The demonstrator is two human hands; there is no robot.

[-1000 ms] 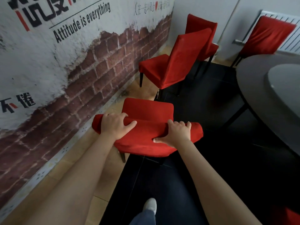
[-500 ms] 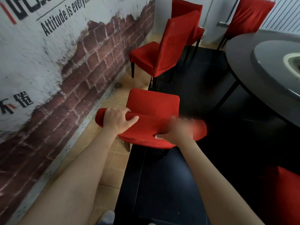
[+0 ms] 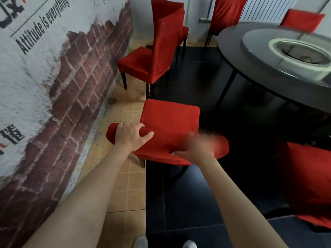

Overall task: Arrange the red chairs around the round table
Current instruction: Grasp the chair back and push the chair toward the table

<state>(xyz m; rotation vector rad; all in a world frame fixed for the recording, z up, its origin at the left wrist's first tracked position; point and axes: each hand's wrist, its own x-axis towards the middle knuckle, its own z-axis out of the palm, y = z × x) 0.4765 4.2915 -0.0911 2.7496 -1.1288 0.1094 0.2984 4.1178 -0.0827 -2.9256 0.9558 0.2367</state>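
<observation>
A red chair (image 3: 170, 117) stands right in front of me, its seat pointing away. My left hand (image 3: 129, 135) grips the left end of its backrest top. My right hand (image 3: 196, 147), blurred, grips the right part of the same backrest. The round dark table (image 3: 232, 49) with a grey turntable stands at the upper right, apart from this chair. Another red chair (image 3: 154, 59) stands by the brick wall ahead. A third chair (image 3: 225, 13) sits at the table's far side, a fourth (image 3: 302, 18) behind the table, and a fifth (image 3: 311, 179) at my right.
A brick-pattern wall (image 3: 59, 86) runs along the left, close to the held chair. Tan tiles (image 3: 125, 190) border a dark floor (image 3: 197, 203). A table leg (image 3: 225, 90) slants down near the chair. A white radiator (image 3: 265, 8) hangs at the back. My shoes show at the bottom edge.
The held chair has shifted slightly toward the table and the view has swung right, bringing more of the table and the right-hand chair into sight. Both hands keep their grip.
</observation>
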